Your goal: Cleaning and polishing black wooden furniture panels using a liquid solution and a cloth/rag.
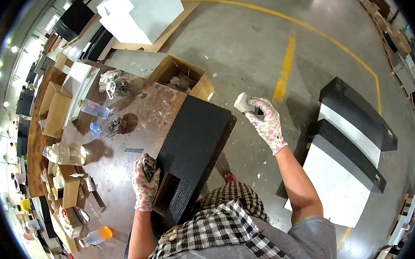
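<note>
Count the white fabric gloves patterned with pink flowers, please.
2: one on the left hand, gripping a crumpled dark wad; one on the right hand, holding a small white block.

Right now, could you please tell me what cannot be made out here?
In the head view:
Black board: checked cloth hides part of its near end.
Dark crumpled item: the left hand partly covers it; its kind is unclear.
White block: the right hand covers its gripped side.
Open cardboard box ahead: contents too small and shadowed to identify.
</note>
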Available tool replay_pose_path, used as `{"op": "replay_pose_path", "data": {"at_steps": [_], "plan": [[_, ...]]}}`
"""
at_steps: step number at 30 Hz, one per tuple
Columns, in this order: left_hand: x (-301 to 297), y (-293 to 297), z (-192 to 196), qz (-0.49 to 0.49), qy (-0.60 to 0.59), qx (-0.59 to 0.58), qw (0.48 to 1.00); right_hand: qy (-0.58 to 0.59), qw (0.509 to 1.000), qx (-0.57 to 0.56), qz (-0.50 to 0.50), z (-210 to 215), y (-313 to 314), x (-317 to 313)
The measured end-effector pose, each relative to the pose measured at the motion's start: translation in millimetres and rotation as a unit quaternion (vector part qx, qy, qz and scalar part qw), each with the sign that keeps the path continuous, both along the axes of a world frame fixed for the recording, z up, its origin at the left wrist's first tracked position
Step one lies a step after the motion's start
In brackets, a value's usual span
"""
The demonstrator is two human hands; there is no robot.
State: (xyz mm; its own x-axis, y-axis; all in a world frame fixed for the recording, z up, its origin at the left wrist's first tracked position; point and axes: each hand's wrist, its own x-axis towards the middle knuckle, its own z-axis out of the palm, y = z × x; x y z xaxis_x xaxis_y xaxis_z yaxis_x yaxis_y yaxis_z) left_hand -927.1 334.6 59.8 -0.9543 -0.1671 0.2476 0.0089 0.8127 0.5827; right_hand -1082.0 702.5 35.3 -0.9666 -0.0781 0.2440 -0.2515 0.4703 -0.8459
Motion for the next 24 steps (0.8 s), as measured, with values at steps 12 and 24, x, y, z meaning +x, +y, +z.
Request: {"op": "replay_pose_path", "data": {"at_steps": [12, 24], "plan": [[0, 0, 4, 0.029, 0.036, 0.029, 0.999, 0.12, 0.983, 0.113, 0.079, -4, -56, 93], [62, 3, 7, 0.009, 0.159, 0.402, 0.902, 0.13, 0.979, 0.159, -0.009, 9, -45, 29]]}}
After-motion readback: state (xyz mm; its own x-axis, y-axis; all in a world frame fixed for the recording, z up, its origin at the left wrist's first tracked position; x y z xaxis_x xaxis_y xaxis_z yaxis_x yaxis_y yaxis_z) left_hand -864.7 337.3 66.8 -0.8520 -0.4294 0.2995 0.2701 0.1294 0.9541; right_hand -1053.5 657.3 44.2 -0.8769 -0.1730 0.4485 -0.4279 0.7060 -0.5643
